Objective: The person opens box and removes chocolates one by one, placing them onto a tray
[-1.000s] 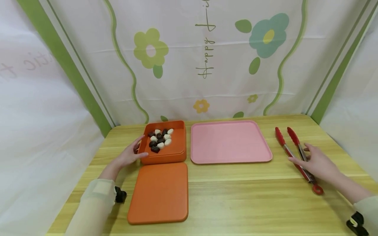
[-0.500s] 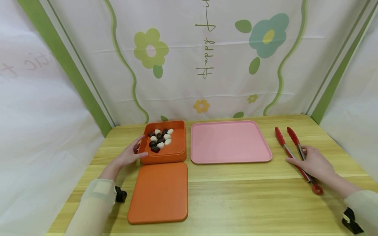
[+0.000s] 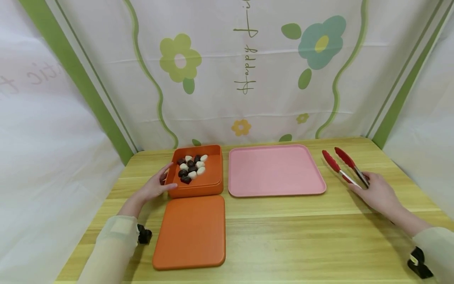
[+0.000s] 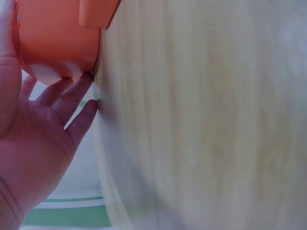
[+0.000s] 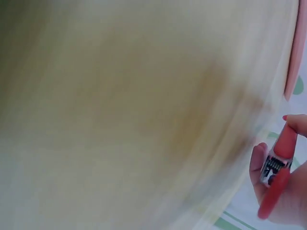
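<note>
In the head view, an orange box [image 3: 214, 173] stands at the back left, holding several small dark-brown and cream-white pieces [image 3: 192, 169]. My left hand [image 3: 155, 187] rests at its near left corner, thumb along the front rim and fingers along the left side. Spread, fairly straight fingers touch the box wall [image 4: 57, 38] in the left wrist view. Far right, my right hand [image 3: 379, 197] grips a pair of red-tipped metal tongs [image 3: 345, 157] by the handle, tips spread apart and pointing away from me. The right wrist view shows the red handle [image 5: 286, 142] within that hand.
A flat orange lid [image 3: 191, 234] lies just in front of the box. Beside the box, to its right, is a pink tray [image 3: 273, 171]. All rest on a wooden table [image 3: 301, 244]. A floral curtain [image 3: 213, 94] hangs behind, with white sheets at both sides.
My right hand has closed around the tongs and shifted them slightly forward and left; their ring end is now out of sight beneath the hand. The left hand stays at the box.
</note>
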{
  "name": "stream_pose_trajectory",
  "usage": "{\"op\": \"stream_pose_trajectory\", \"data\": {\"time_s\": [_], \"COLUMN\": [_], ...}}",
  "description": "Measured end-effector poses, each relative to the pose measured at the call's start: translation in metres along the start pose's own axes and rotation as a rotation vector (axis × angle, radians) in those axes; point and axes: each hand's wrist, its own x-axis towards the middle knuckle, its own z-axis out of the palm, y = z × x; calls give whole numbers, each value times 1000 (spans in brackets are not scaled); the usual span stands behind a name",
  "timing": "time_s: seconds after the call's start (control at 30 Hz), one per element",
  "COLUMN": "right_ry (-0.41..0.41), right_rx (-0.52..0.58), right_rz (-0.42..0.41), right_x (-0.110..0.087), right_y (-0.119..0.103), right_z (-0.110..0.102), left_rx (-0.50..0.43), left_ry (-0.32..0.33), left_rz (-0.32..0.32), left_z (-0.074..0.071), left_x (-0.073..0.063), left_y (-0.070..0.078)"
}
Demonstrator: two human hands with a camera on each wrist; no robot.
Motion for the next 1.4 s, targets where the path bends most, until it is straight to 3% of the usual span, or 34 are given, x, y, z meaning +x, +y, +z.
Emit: {"op": "stream_pose_trajectory", "data": {"time_s": [0.4, 0.63, 1.13, 1.4], "right_ry": [10, -9, -80, -90], "right_rx": [10, -25, -91, -104], "right_rz": [-22, -78, -227, -367], "right_x": [17, 28, 40, 52], "right_y": [-38, -65, -121, -143], "right_z": [-19, -24, -9, 6], "left_rx": [7, 13, 17, 1], "left_ry": [0, -4, 3, 2], "left_rz": [-4, -1, 0, -7], "left_z": [1, 1, 1, 2], "left_x": [-1, -1, -2, -1], "left_y": [1, 2, 3, 2]}}
